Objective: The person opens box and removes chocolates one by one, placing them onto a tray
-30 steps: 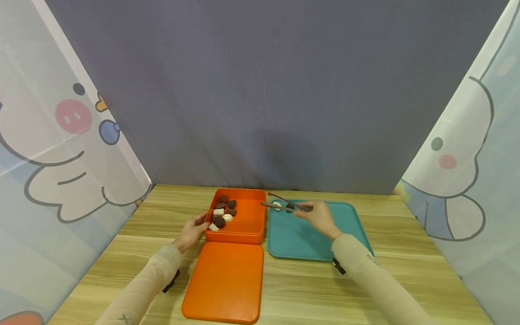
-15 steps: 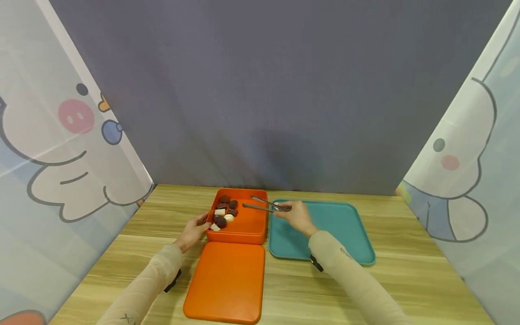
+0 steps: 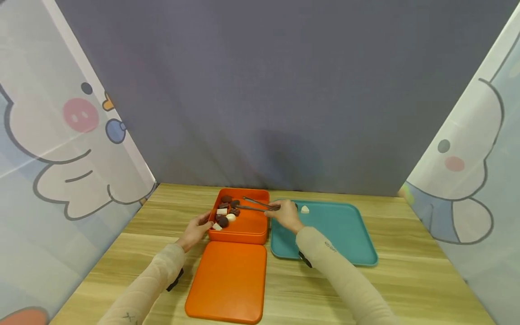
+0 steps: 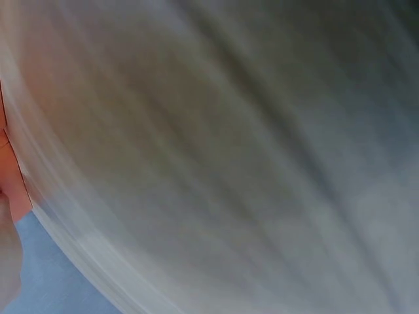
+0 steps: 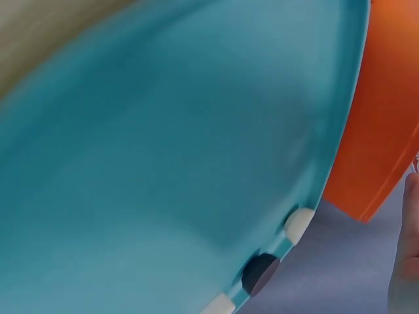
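Observation:
My left hand (image 3: 196,231) holds the left side of an orange box (image 3: 248,238), its thumb at the rim. Brown and white chocolate-like pieces (image 3: 223,221) lie crowded along the left of the box. My right hand (image 3: 286,215) grips dark metal tongs (image 3: 257,208), which reach left over the box. Their tips stand apart near the brown pieces, with nothing seen between them. In the right wrist view, part of the right hand (image 5: 407,252) shows at the right edge. The left wrist view is mostly filled by a blurred pale surface.
Right of the box lies a teal tray (image 3: 325,234). On its far edge stand a white piece (image 3: 305,209), a dark piece (image 5: 260,273) and another round white piece (image 5: 299,225). An orange lid (image 3: 227,282) lies flat in front of the box. A grey curtain (image 3: 276,99) hangs behind the table.
My right hand has moved left from over the tray, bringing the tongs over the box. A white piece on the tray has come into sight. The left hand keeps its place at the box.

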The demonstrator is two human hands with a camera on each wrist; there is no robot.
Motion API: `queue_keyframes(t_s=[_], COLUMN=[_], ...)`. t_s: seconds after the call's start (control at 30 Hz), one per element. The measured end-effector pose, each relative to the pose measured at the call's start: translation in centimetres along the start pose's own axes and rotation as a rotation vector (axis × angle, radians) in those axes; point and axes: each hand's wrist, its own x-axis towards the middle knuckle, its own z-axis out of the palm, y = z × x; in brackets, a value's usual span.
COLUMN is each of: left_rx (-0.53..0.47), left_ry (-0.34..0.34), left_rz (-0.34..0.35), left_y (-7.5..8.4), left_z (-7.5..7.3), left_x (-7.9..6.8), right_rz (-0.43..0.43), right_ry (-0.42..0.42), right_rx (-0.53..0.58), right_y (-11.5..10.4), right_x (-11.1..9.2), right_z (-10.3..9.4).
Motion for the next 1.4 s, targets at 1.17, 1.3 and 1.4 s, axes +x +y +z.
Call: queue_keyframes(t_s=[1.17, 1.3, 1.4], left_rx=[0.012, 0.002, 0.009], left_ry=[0.026, 0.016, 0.022], left_rz=[-0.014, -0.017, -0.018], left_y=[0.0, 0.1, 0.2], left_z=[0.3, 0.2, 0.2], left_x=[-0.1, -0.1, -0.1], right_rz=[-0.045, -0.031, -0.047], right_ry=[0.085, 0.090, 0.092], right_rx=[-0.240, -0.290, -0.306], right_y=[-2.0, -2.2, -2.2], right_x=[2.2, 2.4, 2.6], right_z=[3.9, 4.2, 4.3])
